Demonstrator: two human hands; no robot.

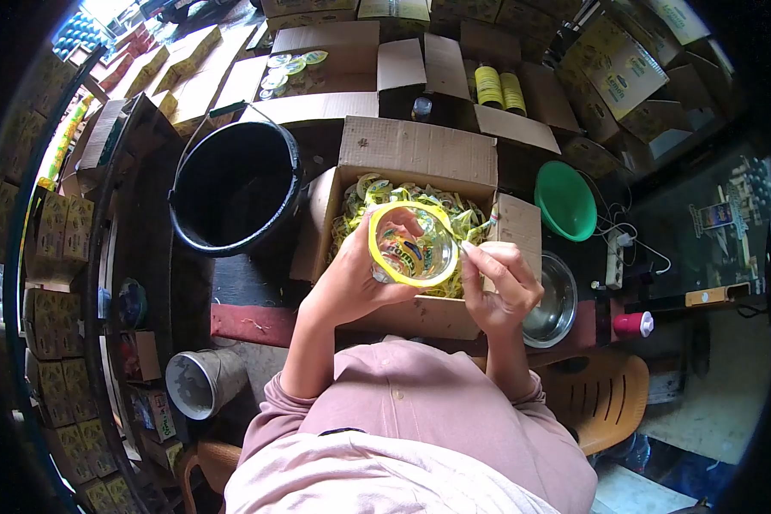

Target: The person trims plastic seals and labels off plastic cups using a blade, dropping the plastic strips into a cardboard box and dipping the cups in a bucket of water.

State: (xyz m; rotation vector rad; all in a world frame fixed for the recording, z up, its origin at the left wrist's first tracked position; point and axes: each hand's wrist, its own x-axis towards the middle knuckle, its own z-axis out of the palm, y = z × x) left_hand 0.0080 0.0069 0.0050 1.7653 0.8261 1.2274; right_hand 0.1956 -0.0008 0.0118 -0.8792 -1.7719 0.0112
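Observation:
My left hand (349,272) is wrapped round a clear plastic cup (415,248) with a yellow rim and printed lettering, its round opening turned towards me. At the cup's right edge, the fingertips of my right hand (503,281) pinch a thin piece of yellow plastic film (469,230). Whether that film is still joined to the rim, I cannot tell. Behind and below both hands stands an open cardboard box (418,152) filled with crumpled yellow and clear film scraps (373,190).
A black bucket (180,201) stands left of the box. To the right are a green bowl (565,201) and a clear bowl (557,300). Farther back, one box holds cup lids (293,68); another holds yellow rolls (488,86). A power strip (614,259) with cables lies right.

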